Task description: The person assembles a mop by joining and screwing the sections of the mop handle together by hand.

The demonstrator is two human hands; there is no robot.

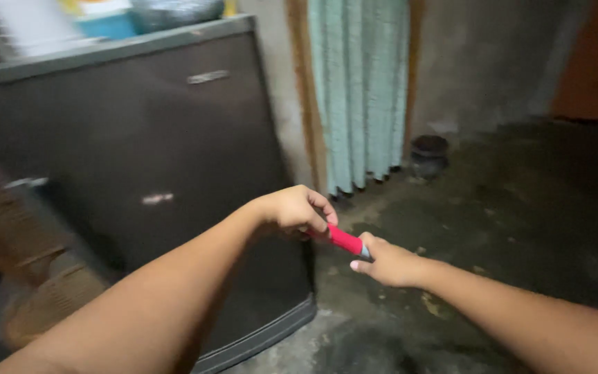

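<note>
While both arms reach out over the concrete floor point(520, 208), the left hand point(295, 208) and right hand point(389, 263) pinch opposite ends of a small red tube point(345, 240). It hangs between them, beside a dark fridge point(140, 159) and a pale green curtain point(358, 90)

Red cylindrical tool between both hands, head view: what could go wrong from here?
1. The left hand pinches one end of the red cylindrical tool with fingertips only; the right hand holds the other end. A pull could slip it loose.
2. It could drop onto the rough concrete floor.
3. The picture is dim and blurred, so either grip is hard to judge.
</note>
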